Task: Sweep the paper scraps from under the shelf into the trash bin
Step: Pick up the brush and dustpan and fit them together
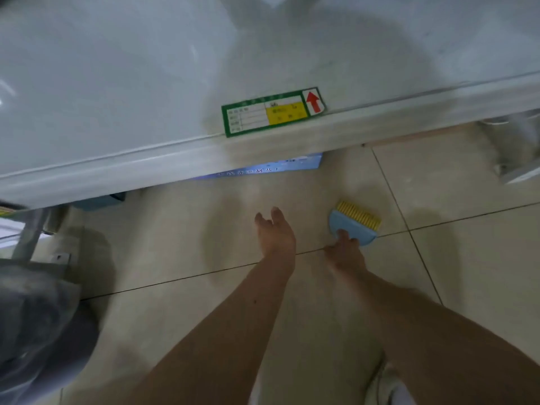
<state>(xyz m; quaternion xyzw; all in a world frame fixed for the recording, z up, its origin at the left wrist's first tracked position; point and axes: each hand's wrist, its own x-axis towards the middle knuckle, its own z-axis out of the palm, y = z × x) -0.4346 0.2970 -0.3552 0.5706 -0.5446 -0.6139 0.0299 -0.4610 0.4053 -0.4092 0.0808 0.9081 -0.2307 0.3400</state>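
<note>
Trash bin [38, 325]: lower left, lined with a clear bag, contents not discernible through blur. Shelf [175, 118]: white, spans the upper frame, carrying a green-bordered label [271, 112]; a blue box [271, 168] lies beneath its front edge. Paper scraps: none discernible. Left hand [276, 233]: open, empty, above the tiled floor [467, 258]. Right hand [346, 252]: grips a blue brush [355, 223] with yellow bristles.

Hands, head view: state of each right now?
Left hand: open, empty, fingers spread above the tiled floor.
Right hand: grip closed on the blue hand brush with yellow bristles.
</note>
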